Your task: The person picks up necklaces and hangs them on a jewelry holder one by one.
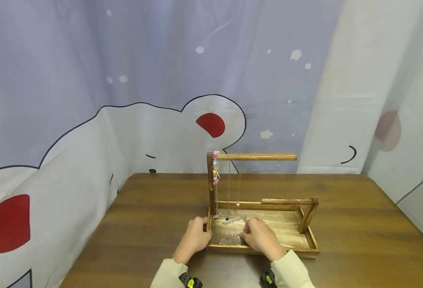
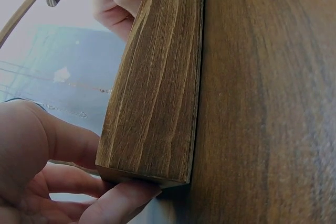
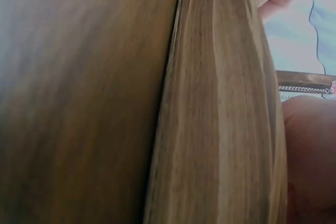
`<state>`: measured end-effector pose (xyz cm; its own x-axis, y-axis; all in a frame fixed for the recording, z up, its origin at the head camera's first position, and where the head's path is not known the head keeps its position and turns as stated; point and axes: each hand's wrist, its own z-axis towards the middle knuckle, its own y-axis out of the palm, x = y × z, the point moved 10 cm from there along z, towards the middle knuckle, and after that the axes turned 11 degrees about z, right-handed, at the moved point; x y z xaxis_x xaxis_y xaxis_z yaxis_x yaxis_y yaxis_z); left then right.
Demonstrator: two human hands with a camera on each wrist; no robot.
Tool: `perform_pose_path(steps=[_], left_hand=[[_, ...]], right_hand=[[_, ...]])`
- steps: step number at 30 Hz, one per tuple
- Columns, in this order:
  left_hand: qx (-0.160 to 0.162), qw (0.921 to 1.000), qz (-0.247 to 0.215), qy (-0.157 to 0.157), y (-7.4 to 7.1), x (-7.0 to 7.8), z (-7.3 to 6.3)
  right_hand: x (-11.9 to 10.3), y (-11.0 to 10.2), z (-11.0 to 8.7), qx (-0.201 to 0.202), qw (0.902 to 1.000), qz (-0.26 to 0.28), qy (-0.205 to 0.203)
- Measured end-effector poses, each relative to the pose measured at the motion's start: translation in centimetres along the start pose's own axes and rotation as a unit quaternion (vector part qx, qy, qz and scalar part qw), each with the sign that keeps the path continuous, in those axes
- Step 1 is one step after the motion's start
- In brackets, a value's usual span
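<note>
A wooden jewelry stand [image 1: 261, 249] with a shallow tray base sits on the table in the head view. My left hand [image 1: 195, 235] grips the tray's left end; the left wrist view shows its fingers [image 2: 123, 200] around the tray corner. Inside the tray, at the front, lies a heap of silver chain [image 1: 231, 239]. My right hand [image 1: 261, 235] reaches over the front wall with curled fingers and pinches the heap's right edge, its fingertips partly hidden. Behind the heap lies a silver chain with a dark bead [image 1: 234, 219].
From the tall upper bar [image 1: 265, 157] hang a colorful beaded strand [image 1: 215, 170] and thin necklaces [image 1: 238, 190]. A shorter bar [image 1: 285, 201] stands on the right post [image 1: 308, 216]. A printed curtain [image 1: 161, 60] hangs behind the brown table [image 1: 143, 208].
</note>
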<state>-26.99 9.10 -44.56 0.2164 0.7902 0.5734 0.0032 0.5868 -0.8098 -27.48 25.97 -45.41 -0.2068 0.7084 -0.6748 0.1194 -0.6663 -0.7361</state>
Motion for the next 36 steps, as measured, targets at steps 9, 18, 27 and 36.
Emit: perform_pose_path(steps=[9,18,27,36], left_hand=[[-0.006,0.9999,-0.011,-0.009,0.3,-0.3,-0.3],[-0.003,0.9998,-0.021,-0.003,0.3,-0.4,-0.4],[-0.005,0.9997,-0.023,0.001,0.2,-0.2,-0.3],[-0.005,0.9998,-0.019,0.000,0.3,-0.2,-0.2]], right_hand=[[-0.5,0.6,0.1,-0.011,0.9986,0.005,-0.052],[-0.2,1.0,0.0,-0.024,0.9987,0.018,-0.042],[-1.7,0.1,0.8,-0.022,0.9684,0.228,-0.099],[-2.6,-1.1,0.9,-0.026,0.9293,0.354,-0.100]])
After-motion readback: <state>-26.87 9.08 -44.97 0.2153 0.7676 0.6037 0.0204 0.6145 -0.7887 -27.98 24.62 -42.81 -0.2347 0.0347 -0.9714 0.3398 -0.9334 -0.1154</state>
